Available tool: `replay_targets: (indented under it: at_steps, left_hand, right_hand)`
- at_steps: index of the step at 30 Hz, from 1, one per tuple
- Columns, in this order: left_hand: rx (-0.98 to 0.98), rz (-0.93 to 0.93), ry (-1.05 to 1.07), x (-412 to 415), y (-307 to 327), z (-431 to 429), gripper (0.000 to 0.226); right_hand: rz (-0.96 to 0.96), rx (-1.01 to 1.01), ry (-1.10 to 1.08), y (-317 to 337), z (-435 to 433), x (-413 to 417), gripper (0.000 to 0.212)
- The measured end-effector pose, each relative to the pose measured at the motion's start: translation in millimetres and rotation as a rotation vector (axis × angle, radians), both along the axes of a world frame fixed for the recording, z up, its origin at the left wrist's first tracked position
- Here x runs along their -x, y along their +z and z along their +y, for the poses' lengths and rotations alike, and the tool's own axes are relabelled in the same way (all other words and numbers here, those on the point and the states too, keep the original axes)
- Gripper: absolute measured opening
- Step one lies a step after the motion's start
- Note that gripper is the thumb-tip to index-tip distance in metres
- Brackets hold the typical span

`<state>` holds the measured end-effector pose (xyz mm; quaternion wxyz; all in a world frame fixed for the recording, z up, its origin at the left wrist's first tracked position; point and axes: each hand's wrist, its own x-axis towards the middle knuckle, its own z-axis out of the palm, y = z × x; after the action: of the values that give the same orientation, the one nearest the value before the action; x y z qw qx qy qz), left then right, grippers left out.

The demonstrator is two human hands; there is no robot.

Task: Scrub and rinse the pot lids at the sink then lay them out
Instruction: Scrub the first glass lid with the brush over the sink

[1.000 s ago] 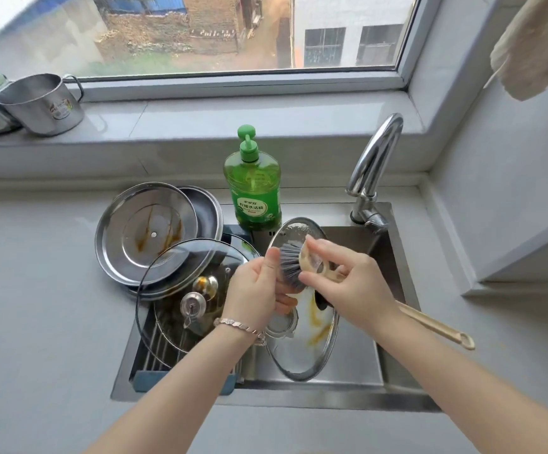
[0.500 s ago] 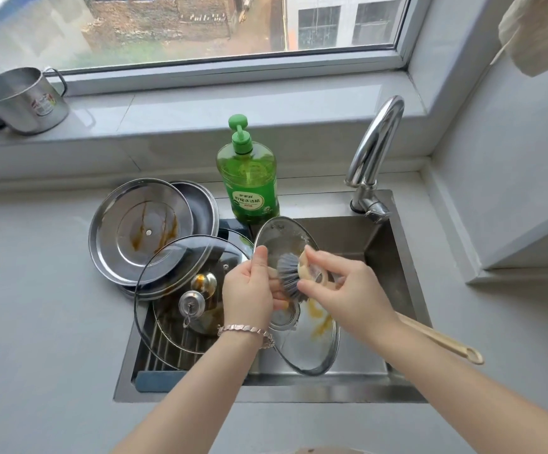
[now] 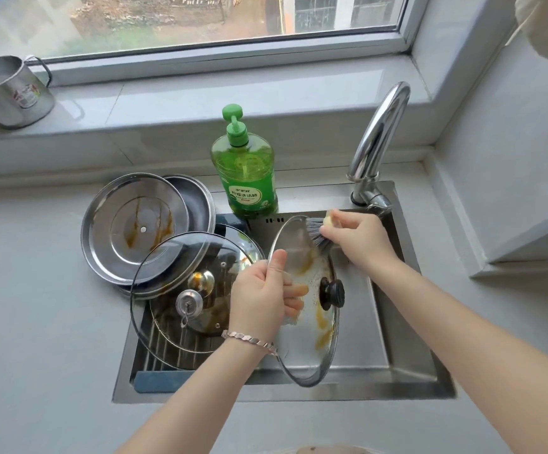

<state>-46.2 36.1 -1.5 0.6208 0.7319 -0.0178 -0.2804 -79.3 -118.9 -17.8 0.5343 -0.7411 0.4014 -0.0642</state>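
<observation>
left hand (image 3: 259, 299) gripping glass lid (image 3: 302, 355) by its left rim, on edge over sink (image 3: 406, 371) | right hand (image 3: 357, 240) clenching brush (image 3: 315, 234), bristles touching lid's top rim | stacked lids (image 3: 135, 224) crowding basin's left side

Views: one only, the head camera (so no second view shares any part of the scene).
Position: at the person's head, over the counter (image 3: 36, 322) edge, in front of the sink (image 3: 406, 339).
Facing: forward and steeply down; the window (image 3: 200, 21) runs along the top edge.
Nearness: close; both forearms enter from the bottom.
Centre: the left hand (image 3: 259, 299) gripping the glass lid (image 3: 302, 348), with the right hand (image 3: 357, 240) holding the brush (image 3: 318, 234) just above.
Lens: wide-angle.
</observation>
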Motion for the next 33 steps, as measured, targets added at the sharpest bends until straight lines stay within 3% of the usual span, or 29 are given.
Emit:
replay_targets:
  at_steps: [5,7,10,15,19,23,27,31,33]
  left_hand:
    - [-0.111,-0.042,0.141,-23.4,-7.5,0.2,0.061]
    - [-0.159,-0.010,0.233,-31.5,-10.3,2.1,0.057]
    - [-0.076,0.111,0.305,-32.5,-7.3,0.7,0.046]
    - [-0.129,0.052,0.345,-31.6,-5.9,2.2,0.046]
    - [-0.005,0.191,0.404,-26.7,-3.5,-0.1,0.047]
    - [-0.018,0.159,0.442,-20.7,-4.4,-1.2,0.045]
    - [0.038,0.163,0.516,-20.3,-2.2,-0.6,0.046]
    - [0.050,0.181,0.577,-19.5,1.0,0.5,0.048]
    - [0.055,0.192,0.593,-18.1,2.6,0.7,0.048]
  right_hand:
    - [-0.138,0.181,0.247,16.9,69.5,22.9,0.051]
    - [-0.130,0.219,0.291,6.3,79.3,35.7,0.051]
    - [-0.059,0.151,0.144,-11.3,63.8,37.8,0.049]
    - [-0.271,0.338,0.267,3.2,90.7,44.3,0.052]
    - [-0.064,0.256,0.175,-2.9,60.3,46.2,0.050]
    - [-0.218,0.315,0.298,5.0,84.0,57.0,0.051]
    - [-0.009,0.233,0.125,-5.5,59.0,58.6,0.048]
    - [-0.205,0.240,0.278,0.8,85.3,71.7,0.050]
    - [-0.104,0.143,0.133,-6.7,68.9,66.9,0.049]
